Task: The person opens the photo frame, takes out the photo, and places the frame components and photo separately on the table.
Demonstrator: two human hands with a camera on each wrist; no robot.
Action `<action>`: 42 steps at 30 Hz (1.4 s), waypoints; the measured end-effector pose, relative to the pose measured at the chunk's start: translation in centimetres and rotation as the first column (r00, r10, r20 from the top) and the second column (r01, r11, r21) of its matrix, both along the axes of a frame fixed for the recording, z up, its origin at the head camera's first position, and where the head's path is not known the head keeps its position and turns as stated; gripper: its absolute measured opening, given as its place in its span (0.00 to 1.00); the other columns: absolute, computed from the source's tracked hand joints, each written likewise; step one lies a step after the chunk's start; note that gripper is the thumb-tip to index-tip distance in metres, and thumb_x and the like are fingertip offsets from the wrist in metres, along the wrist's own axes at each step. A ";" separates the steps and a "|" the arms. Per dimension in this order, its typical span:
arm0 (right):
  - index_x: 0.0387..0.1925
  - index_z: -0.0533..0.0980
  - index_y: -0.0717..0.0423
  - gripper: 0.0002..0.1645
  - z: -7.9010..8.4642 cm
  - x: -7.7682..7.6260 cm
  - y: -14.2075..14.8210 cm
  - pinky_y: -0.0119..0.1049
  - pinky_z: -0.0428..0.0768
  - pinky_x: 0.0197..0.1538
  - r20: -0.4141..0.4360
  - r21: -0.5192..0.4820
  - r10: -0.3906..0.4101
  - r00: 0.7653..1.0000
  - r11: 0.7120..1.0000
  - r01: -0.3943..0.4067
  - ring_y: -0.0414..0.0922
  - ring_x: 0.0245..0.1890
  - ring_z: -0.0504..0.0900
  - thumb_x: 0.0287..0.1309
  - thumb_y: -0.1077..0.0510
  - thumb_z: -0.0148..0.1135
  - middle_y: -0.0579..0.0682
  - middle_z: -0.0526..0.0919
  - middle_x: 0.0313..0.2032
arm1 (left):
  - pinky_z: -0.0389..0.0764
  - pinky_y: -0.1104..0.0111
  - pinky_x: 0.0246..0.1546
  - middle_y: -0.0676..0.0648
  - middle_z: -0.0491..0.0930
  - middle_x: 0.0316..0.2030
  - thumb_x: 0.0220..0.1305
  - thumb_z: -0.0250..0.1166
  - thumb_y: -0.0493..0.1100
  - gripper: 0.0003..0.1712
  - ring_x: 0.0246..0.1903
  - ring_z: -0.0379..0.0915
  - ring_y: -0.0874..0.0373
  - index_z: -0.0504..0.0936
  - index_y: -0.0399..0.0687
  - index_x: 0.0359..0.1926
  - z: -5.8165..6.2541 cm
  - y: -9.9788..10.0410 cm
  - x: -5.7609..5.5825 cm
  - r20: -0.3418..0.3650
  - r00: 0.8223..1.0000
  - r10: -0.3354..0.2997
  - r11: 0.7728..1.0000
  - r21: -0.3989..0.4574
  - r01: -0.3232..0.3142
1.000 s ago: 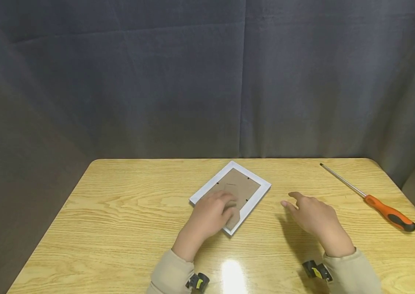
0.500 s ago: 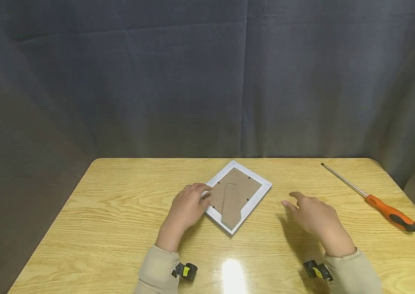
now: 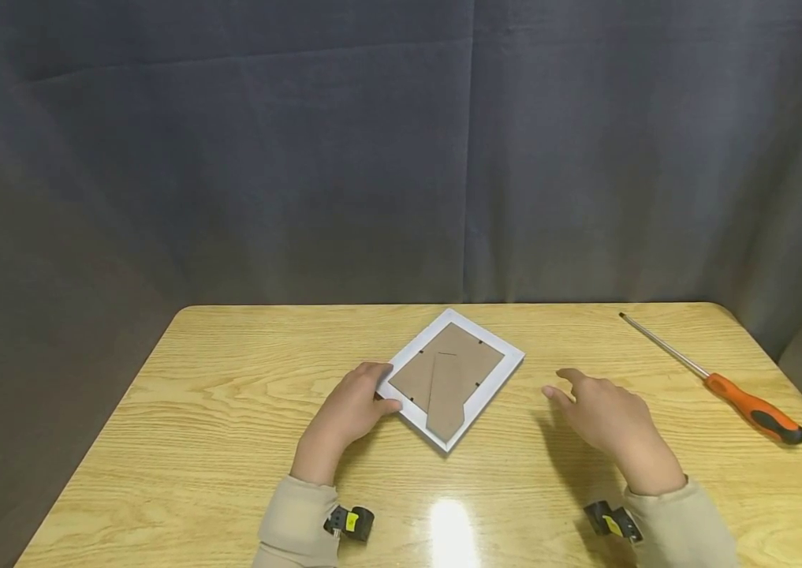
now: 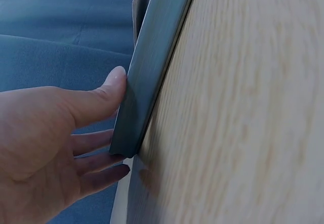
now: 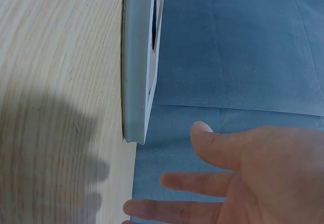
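A white picture frame [image 3: 494, 383] lies face down on the wooden table, its brown backing board [image 3: 468, 355] turned up. A cardboard easel leg [image 3: 446, 398] rests on the back, pointing toward the near corner. My left hand [image 3: 347, 406] holds the frame by its left corner. In the left wrist view the thumb [image 4: 115, 82] presses against the frame's edge [image 4: 147, 67], and the other fingers reach around the corner. To the right of the frame, my right hand [image 3: 602, 410] hovers over the table with fingers loosely extended, holding nothing.
A screwdriver [image 3: 744, 402] with an orange and black handle lies at the table's right side, its shaft pointing to the back. A dark curtain [image 3: 344, 173] hangs behind the table's far edge [image 3: 301, 306].
My left hand has moved left from the middle of the frame's back to its left corner and taken hold there. The easel leg came into full view. My right hand stays put.
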State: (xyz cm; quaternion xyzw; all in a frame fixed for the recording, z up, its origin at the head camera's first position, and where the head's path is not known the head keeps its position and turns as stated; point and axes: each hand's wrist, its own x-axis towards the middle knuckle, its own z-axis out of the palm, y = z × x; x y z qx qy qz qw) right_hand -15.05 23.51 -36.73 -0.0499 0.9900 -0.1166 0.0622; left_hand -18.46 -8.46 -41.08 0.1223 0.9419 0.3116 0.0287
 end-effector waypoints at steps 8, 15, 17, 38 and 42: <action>0.62 0.67 0.64 0.39 0.1 0.0 -0.1 0.56 0.81 0.28 -0.007 0.004 -0.001 1.000 1.000 0.001 0.65 0.40 0.81 0.67 0.36 0.39 0.71 0.83 0.46 | 0.74 0.49 0.58 0.37 0.74 0.60 0.46 0.71 0.49 0.41 0.58 0.70 0.45 0.71 0.39 0.62 0.1 0.0 0.0 -0.041 0.999 -0.005 0.998 -0.066 0.002; 0.62 0.67 0.64 0.39 0.1 0.0 -0.1 0.56 0.80 0.27 -0.019 0.005 0.006 1.000 1.000 -0.006 0.64 0.39 0.82 0.67 0.36 0.39 0.70 0.84 0.45 | 0.81 0.48 0.43 0.37 0.81 0.52 0.42 0.72 0.54 0.38 0.49 0.76 0.43 0.78 0.41 0.56 0.5 0.9 0.5 -0.114 0.992 0.047 0.976 -0.207 -0.070; 0.62 0.67 0.64 0.39 0.1 0.0 -0.1 0.55 0.80 0.27 -0.016 0.006 0.006 1.000 1.000 -0.006 0.64 0.38 0.82 0.67 0.36 0.39 0.70 0.84 0.45 | 0.82 0.50 0.39 0.37 0.83 0.48 0.41 0.72 0.55 0.37 0.45 0.77 0.44 0.80 0.41 0.53 0.8 1.3 0.8 -0.135 0.989 0.056 0.967 -0.238 -0.087; 0.62 0.67 0.64 0.39 0.2 0.1 -0.2 0.59 0.80 0.29 -0.008 0.006 -0.003 1.000 1.000 0.003 0.66 0.40 0.81 0.67 0.36 0.39 0.71 0.83 0.46 | 0.85 0.57 0.27 0.36 0.82 0.30 0.39 0.72 0.58 0.35 0.31 0.79 0.43 0.82 0.30 0.36 1.5 6.6 3.6 -0.169 0.970 0.175 0.926 -0.307 -0.221; 0.62 0.67 0.64 0.39 0.2 0.1 -0.2 0.57 0.81 0.28 -0.008 0.004 -0.001 1.000 1.000 0.001 0.66 0.39 0.81 0.67 0.37 0.40 0.71 0.83 0.46 | 0.84 0.59 0.25 0.37 0.81 0.30 0.42 0.70 0.61 0.36 0.31 0.79 0.46 0.81 0.31 0.38 1.4 7.3 3.9 -0.170 0.969 0.179 0.913 -0.339 -0.228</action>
